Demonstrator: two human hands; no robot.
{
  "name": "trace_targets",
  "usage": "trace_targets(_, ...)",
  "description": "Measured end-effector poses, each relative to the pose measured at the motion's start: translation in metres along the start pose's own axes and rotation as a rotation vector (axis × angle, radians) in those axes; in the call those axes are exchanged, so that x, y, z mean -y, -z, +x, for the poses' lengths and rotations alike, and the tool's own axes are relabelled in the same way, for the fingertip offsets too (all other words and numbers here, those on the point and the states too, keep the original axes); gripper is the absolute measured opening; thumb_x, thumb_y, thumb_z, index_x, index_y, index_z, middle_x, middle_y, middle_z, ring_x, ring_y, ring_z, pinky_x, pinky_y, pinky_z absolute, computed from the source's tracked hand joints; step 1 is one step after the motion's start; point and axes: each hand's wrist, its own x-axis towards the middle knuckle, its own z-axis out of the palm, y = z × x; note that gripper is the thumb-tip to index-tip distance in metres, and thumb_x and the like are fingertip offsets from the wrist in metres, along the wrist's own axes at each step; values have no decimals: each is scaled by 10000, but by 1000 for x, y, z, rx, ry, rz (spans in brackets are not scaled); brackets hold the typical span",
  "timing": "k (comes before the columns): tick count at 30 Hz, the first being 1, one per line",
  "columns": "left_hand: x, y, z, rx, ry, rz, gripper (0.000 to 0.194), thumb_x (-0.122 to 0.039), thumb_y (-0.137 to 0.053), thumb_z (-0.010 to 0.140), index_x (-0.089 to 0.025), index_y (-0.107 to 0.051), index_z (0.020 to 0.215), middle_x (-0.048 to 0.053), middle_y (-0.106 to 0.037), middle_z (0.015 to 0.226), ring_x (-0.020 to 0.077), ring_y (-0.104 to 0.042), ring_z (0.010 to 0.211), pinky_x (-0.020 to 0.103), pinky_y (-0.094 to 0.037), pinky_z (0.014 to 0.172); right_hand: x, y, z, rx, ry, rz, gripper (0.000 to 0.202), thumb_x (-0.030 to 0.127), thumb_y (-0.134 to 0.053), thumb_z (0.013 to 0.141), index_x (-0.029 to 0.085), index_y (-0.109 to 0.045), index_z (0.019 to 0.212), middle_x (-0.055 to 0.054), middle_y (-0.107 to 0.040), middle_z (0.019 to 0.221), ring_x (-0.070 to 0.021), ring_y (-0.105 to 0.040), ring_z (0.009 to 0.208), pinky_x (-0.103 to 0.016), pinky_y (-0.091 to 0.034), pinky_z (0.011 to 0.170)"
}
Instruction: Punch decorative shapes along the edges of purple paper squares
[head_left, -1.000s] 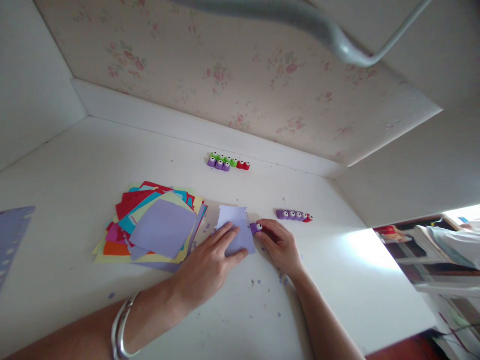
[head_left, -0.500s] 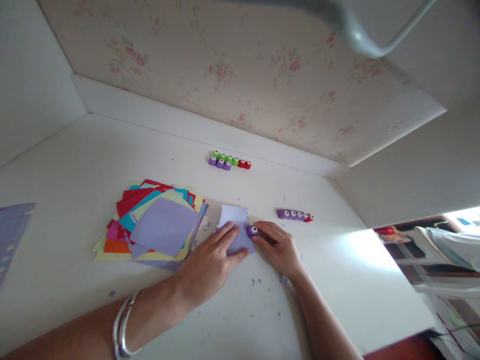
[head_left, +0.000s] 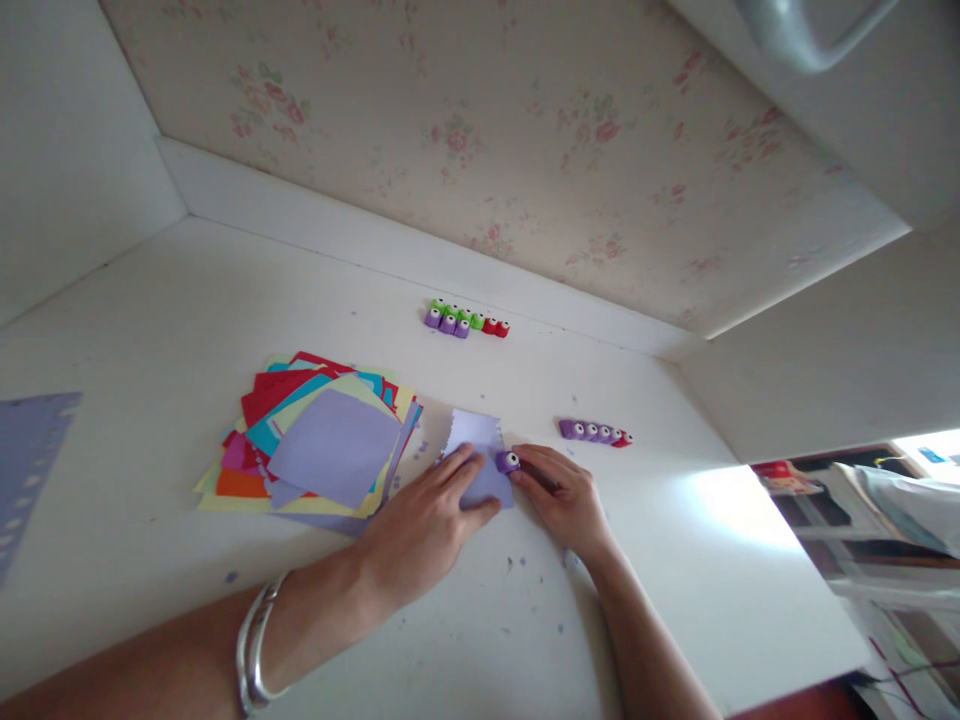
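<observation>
A small lilac paper (head_left: 484, 480) with scalloped edges lies on the white table. My left hand (head_left: 427, 515) rests on it, fingers spread and pressing it flat. At the paper's right edge, my right hand (head_left: 562, 495) grips a small purple punch (head_left: 508, 461) with an eye-like spot between thumb and fingers. To the left lies a stack of coloured papers (head_left: 337, 450), a lilac sheet on top. How far the paper sits inside the punch cannot be made out.
A row of purple and red punches (head_left: 596, 432) stands at the right. Green, purple and red punches (head_left: 465, 318) stand near the back wall. A punched lilac sheet (head_left: 34, 450) lies far left. Small paper bits dot the table (head_left: 450, 660).
The view has shifted slightly, so the things on the table appear a little further right. Both hands keep nearly the same places on the paper and the punch.
</observation>
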Motion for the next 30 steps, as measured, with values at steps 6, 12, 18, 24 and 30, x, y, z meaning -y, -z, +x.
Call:
trace_targets(6,0,-1,-1,1,4,-2,387,-62,-507,892,-206,-620,1233,116,-427,1449,314,-292,1403,471,-344,1128,6,8,3,-2,-94,94,289,335,-657,850,246,-690,1123,-74,-692,1129,-207,-675,950,-383,-560,855)
trace_targets(12,1,-2,-1,6,-10,29,392,-74,-514,894,-226,-617,1240,104,-421,1446,304,-302,1398,472,-345,1123,15,29,27,151,-236,50,222,394,-597,878,236,-742,934,-52,-735,934,-188,-680,823,-306,-547,697)
trace_targets(18,1,-2,-2,2,-20,40,357,-106,-554,885,-199,-637,1220,138,-438,1419,317,-318,1387,475,-353,1118,21,44,54,396,-250,11,183,379,-628,842,255,-758,876,-24,-746,914,-178,-693,823,-287,-550,722)
trace_targets(24,1,-3,-2,-20,-26,36,335,-128,-549,901,-202,-638,1216,138,-445,1405,307,-328,1383,465,-356,1116,31,44,70,537,-269,-115,155,333,-641,815,276,-769,881,5,-753,864,-159,-691,757,-259,-522,672)
trace_targets(30,1,-4,-2,-15,-22,30,338,-125,-530,910,-205,-635,1220,129,-448,1409,302,-314,1391,460,-347,1123,24,42,73,608,-309,-87,146,338,-639,810,289,-774,831,22,-743,766,-161,-677,708,-259,-506,628)
